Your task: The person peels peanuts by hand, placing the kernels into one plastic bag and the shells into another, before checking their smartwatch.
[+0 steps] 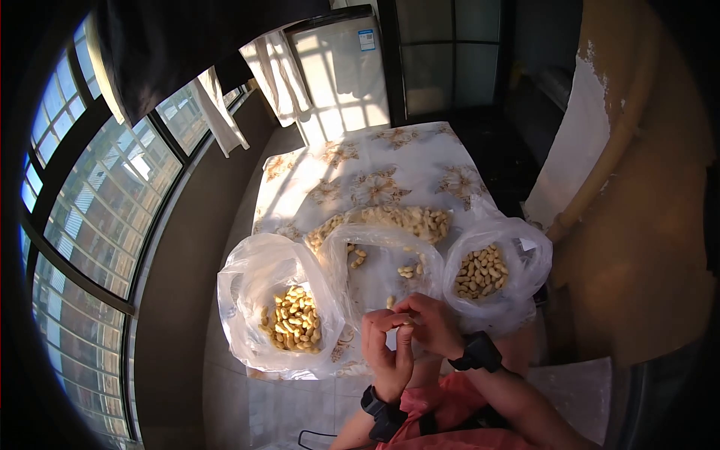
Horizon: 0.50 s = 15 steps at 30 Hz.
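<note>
My left hand (pixel 388 351) and my right hand (pixel 431 324) meet at the table's front edge, fingers pinched together around something small that I cannot make out. Just beyond them lies an open clear bag (pixel 375 289) with a few peanuts (pixel 411 270) in it. Left of my hands, an open plastic bag (pixel 241 300) holds many peanuts (pixel 296 319) in sunlight. To the right, another open bag (pixel 534 262) contains peanuts (pixel 481 271). Behind the middle bag stretches a long heap of peanuts (pixel 409 219) under clear plastic.
The table (pixel 360 161) has a flowered cloth. Barred windows (pixel 97 217) line the left side, with hanging dark and white cloths above. A white appliance (pixel 341 75) and a dark-framed glass door (pixel 450 67) stand behind. A pipe (pixel 600 184) runs along the right wall.
</note>
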Motion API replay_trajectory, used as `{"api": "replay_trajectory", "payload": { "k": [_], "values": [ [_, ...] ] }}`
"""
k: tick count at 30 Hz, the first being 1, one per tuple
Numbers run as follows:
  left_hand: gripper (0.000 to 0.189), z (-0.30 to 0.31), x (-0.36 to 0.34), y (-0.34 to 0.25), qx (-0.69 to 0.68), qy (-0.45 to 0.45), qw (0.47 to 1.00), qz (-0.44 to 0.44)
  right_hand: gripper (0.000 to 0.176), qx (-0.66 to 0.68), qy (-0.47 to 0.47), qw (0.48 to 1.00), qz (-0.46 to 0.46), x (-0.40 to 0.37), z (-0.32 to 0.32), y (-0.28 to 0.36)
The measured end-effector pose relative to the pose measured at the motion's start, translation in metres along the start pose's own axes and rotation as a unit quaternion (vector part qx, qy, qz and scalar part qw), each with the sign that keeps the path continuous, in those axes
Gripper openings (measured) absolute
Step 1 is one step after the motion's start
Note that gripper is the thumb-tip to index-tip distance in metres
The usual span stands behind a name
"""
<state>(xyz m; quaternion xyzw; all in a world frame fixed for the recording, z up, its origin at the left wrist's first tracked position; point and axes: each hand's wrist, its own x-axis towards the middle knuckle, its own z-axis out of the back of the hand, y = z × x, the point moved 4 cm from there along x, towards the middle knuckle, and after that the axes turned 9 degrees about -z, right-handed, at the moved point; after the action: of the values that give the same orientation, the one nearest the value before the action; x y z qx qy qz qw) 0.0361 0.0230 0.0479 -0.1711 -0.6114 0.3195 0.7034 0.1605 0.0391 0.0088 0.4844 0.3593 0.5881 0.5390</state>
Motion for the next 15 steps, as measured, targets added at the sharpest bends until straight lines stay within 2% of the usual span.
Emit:
{"api": "replay_trajectory", "payload": {
  "k": [1,2,3,4,5,6,9,12,14,15],
  "values": [
    [0.011,-0.008,0.004,-0.005,-0.019,0.015,0.999,0.021,0.021,-0.074,0.041,0.996,-0.007,-0.002,0.000,-0.008],
    [0.011,-0.018,0.007,-0.010,-0.057,0.038,0.996,0.051,0.021,-0.075,0.043,0.996,-0.005,-0.004,-0.008,-0.033],
    [0.013,-0.029,0.010,-0.008,-0.070,0.078,0.994,0.026,0.023,0.024,0.021,0.999,0.041,-0.009,-0.020,-0.069],
    [0.016,-0.041,0.010,-0.004,-0.082,0.118,0.990,0.000,0.025,0.123,0.000,0.989,0.086,-0.005,-0.018,-0.059],
    [0.016,-0.049,0.011,-0.005,-0.082,0.113,0.990,-0.002,0.030,0.231,0.134,0.963,0.046,-0.010,-0.011,-0.051],
    [0.020,-0.059,0.012,-0.008,-0.050,0.131,0.990,-0.028,0.030,0.229,0.138,0.962,0.049,-0.008,-0.010,-0.052],
    [0.028,-0.073,0.020,-0.013,-0.008,0.144,0.988,-0.052,0.028,0.046,0.076,0.995,0.053,-0.006,-0.018,-0.069],
    [0.034,-0.066,0.022,-0.010,-0.003,0.147,0.988,-0.056,0.026,-0.137,0.003,0.989,0.060,-0.001,-0.025,-0.073],
    [0.033,-0.057,0.017,-0.001,-0.001,0.105,0.994,-0.022,0.025,-0.109,0.006,0.993,0.044,-0.003,-0.021,-0.062],
    [0.029,-0.050,0.017,0.003,0.022,0.113,0.993,-0.007,0.025,-0.082,0.008,0.996,0.028,-0.005,-0.015,-0.045]
  ]
}}
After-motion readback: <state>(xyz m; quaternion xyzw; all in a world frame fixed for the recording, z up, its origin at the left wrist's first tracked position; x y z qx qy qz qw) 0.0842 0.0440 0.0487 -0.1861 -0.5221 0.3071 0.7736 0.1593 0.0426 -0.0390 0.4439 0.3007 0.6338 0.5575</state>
